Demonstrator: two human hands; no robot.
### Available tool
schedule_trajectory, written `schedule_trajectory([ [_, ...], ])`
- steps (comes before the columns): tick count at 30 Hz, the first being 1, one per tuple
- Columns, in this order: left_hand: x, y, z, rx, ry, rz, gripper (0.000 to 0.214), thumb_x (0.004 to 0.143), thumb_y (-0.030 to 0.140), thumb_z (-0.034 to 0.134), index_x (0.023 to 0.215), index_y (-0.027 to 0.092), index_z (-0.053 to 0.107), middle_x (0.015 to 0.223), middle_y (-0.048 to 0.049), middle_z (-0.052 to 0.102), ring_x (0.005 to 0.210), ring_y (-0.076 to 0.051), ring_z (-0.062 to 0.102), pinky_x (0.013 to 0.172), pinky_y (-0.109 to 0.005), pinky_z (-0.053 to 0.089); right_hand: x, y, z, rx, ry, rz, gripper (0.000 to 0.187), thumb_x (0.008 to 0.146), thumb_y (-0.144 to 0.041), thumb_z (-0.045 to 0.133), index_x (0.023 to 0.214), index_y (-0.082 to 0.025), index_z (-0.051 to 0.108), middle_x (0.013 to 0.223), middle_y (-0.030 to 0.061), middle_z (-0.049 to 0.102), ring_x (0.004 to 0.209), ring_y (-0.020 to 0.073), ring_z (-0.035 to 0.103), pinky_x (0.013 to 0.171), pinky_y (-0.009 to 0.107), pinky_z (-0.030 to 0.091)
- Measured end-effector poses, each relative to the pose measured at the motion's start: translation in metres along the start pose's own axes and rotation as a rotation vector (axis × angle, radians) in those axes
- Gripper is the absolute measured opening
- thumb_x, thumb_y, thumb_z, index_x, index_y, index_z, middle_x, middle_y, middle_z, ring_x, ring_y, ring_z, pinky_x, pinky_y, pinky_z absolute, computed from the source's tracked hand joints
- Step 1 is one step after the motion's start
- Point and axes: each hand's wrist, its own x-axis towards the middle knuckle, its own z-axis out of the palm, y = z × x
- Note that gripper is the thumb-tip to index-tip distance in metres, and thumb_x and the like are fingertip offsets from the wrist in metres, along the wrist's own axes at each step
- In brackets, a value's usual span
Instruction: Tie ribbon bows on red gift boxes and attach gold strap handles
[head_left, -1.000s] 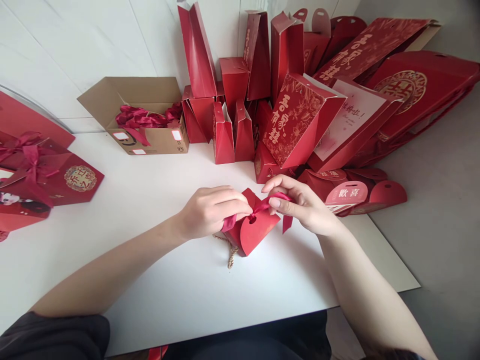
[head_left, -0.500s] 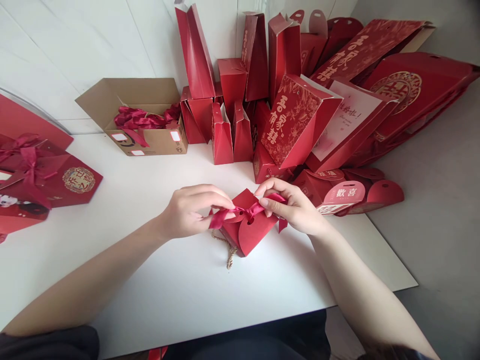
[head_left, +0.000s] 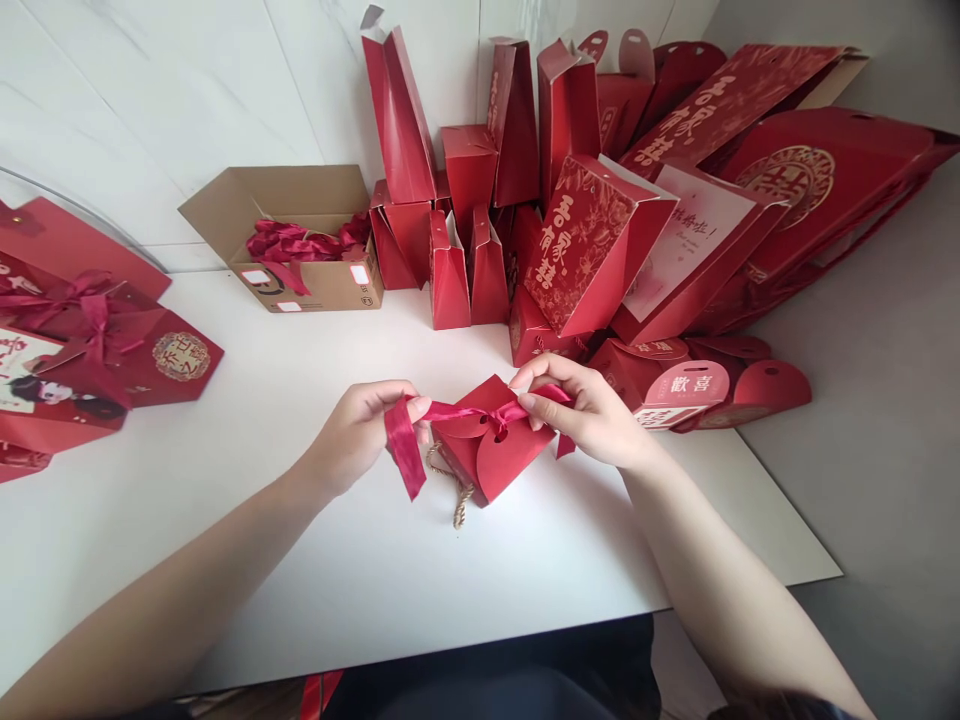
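A small red gift box (head_left: 501, 458) with overlapping rounded flaps sits on the white table in front of me. A dark red ribbon (head_left: 459, 410) runs through the holes at its top and crosses there. My left hand (head_left: 369, 430) pinches one end of the ribbon to the left of the box, and the tail hangs down below my fingers. My right hand (head_left: 574, 410) closes on the ribbon just right of the crossing, close to the box's top. Beside the box's left side lies a twisted tan cord (head_left: 459, 500).
A cardboard box (head_left: 311, 285) of loose ribbons stands at the back left. Red gift boxes and bags (head_left: 577, 250) crowd the back and right, against the wall. Ribbon-tied red boxes (head_left: 142, 350) lie at the far left. The white table's (head_left: 420, 600) front edge runs near my body.
My left hand has moved left, away from the box, drawing the ribbon end out straight. My right hand stays nearly in place. The view has shifted slightly.
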Motion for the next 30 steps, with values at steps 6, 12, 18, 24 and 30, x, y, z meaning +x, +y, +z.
schedule_trajectory([
  [6,-0.020,-0.011,0.013,-0.220,0.090,-0.139,0.028,0.083,0.041,0.066,0.070,0.017,0.059,0.077,-0.0047,0.072,0.068,-0.021,0.071,0.065,-0.031,0.058,0.000,0.001,-0.001,0.012,0.002,-0.031,0.014,0.094,-0.033,0.054,0.100,-0.020,0.057,0.080,-0.0006,0.055,0.064,0.0094,0.051,0.058,0.023,0.043],
  [12,-0.028,-0.020,0.022,-0.209,0.090,-0.134,0.030,0.085,0.043,0.065,0.071,0.017,0.063,0.085,-0.0064,0.075,0.082,-0.020,0.073,0.071,-0.026,0.059,0.001,0.003,0.000,-0.012,0.049,0.033,0.018,0.094,-0.036,0.054,0.103,-0.021,0.056,0.062,-0.0048,0.049,0.052,0.0084,0.043,0.047,0.020,0.037],
  [18,-0.032,-0.024,0.020,-0.204,0.097,-0.093,0.029,0.086,0.041,0.064,0.070,0.016,0.062,0.091,-0.0079,0.076,0.085,-0.021,0.073,0.070,-0.026,0.059,0.000,0.001,0.000,0.020,0.087,0.063,0.016,0.093,-0.035,0.055,0.102,-0.022,0.056,0.062,-0.0048,0.050,0.049,0.0079,0.043,0.043,0.019,0.037],
  [24,-0.032,-0.029,0.019,-0.188,0.092,-0.094,0.028,0.087,0.041,0.063,0.074,0.016,0.065,0.090,-0.0087,0.076,0.087,-0.022,0.073,0.070,-0.026,0.059,0.000,0.001,0.001,0.068,0.140,0.050,0.010,0.092,-0.028,0.054,0.101,-0.023,0.057,0.059,-0.0057,0.049,0.049,0.0085,0.045,0.044,0.020,0.041],
  [30,-0.034,-0.032,0.018,-0.165,0.104,-0.094,0.028,0.086,0.040,0.064,0.072,0.016,0.065,0.090,-0.0093,0.076,0.085,-0.024,0.073,0.071,-0.030,0.060,0.001,0.003,0.000,0.042,0.193,0.033,0.010,0.091,-0.023,0.054,0.101,-0.023,0.056,0.066,-0.0046,0.053,0.049,0.0078,0.046,0.045,0.021,0.040],
])
